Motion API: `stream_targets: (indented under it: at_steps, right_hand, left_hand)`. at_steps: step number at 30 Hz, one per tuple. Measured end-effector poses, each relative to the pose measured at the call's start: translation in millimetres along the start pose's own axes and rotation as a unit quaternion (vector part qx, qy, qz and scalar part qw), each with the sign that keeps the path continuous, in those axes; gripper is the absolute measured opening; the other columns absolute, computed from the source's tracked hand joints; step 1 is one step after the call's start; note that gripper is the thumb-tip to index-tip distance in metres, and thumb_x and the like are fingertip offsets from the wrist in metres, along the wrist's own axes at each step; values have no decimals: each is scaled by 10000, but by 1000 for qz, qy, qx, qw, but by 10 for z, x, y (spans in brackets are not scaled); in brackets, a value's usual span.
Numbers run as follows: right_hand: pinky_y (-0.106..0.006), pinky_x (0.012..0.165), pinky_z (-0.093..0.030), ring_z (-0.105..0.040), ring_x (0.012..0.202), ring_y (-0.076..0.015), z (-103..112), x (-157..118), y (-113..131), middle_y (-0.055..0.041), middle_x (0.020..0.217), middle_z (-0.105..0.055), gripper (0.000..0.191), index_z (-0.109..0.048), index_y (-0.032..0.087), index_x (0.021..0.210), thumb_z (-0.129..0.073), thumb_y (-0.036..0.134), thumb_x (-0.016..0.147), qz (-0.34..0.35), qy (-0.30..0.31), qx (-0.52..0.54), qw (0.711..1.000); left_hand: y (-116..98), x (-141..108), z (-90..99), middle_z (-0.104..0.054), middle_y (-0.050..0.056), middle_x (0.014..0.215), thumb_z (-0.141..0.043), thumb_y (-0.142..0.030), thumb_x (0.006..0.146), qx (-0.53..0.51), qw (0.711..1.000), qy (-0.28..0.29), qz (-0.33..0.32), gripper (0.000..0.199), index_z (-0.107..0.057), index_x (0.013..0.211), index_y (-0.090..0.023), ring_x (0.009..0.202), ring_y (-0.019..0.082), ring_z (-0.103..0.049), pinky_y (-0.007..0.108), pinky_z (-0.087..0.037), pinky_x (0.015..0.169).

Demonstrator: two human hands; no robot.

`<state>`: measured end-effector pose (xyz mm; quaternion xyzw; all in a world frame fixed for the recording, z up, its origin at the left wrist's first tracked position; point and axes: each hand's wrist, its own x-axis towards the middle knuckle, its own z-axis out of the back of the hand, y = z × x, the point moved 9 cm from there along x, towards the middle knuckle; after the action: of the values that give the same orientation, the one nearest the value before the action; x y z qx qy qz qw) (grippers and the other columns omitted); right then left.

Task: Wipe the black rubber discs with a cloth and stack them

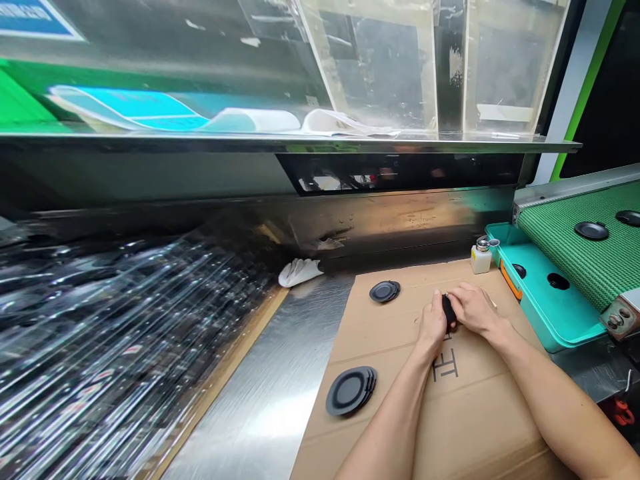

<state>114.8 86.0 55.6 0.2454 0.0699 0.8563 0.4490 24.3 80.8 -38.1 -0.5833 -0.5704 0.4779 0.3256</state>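
Note:
My left hand is closed around a small black disc, which is partly hidden by the fingers. From the other side, the curled fingers of my right hand grip the same disc near its upper edge. Both hands are above a brown cardboard sheet with dark printed marks. Left of them lies a small stack of black round discs. Nearer to me sits a larger stack of black round discs, its top one showing a raised ring.
A teal tray holding black discs stands at right, under a green conveyor belt carrying more discs. A white bottle is beside the tray. Clear plastic packs fill the left. A white glove lies behind. A metal shelf overhangs.

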Motion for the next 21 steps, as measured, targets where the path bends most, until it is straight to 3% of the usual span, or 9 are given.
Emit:
stream_targets:
  at_steps: [9, 13, 18, 21]
  right_hand:
    - [-262, 750, -368, -556, 781, -157, -1, -1, -29, -35, 801, -632, 259, -648, 195, 773, -466, 212, 957, -5, 20, -20, 1000]
    - [-251, 743, -372, -564, 788, -150, 24, 8, -12, -30, 809, -632, 259, -655, 192, 787, -463, 209, 960, 12, 14, 4, 1000]
    - [-251, 755, -374, -565, 766, -145, 0, 8, -25, -18, 759, -635, 273, -645, 191, 735, -479, 182, 951, 27, 41, 26, 998]
    - [-248, 736, -375, -561, 749, -140, 33, 3, -21, -16, 756, -636, 265, -648, 189, 740, -484, 176, 948, 28, 20, 37, 999]
  left_hand:
    - [-224, -151, -75, -551, 64, 403, -359, -645, 931, 148, 988, -16, -46, 673, -592, 488, -195, 385, 171, -537, 272, -389, 436]
    - [-200, -149, -89, -558, 67, 398, -420, -614, 928, 130, 990, -5, -47, 640, -598, 478, -196, 375, 170, -541, 270, -394, 439]
    - [-165, -100, -74, -616, 86, 471, -368, -662, 912, 70, 996, 12, -49, 665, -623, 547, -168, 359, 147, -501, 261, -364, 404]
    - [-174, -118, -89, -617, 86, 476, -375, -683, 895, 75, 996, 15, -38, 667, -610, 547, -165, 356, 144, -495, 261, -370, 396]
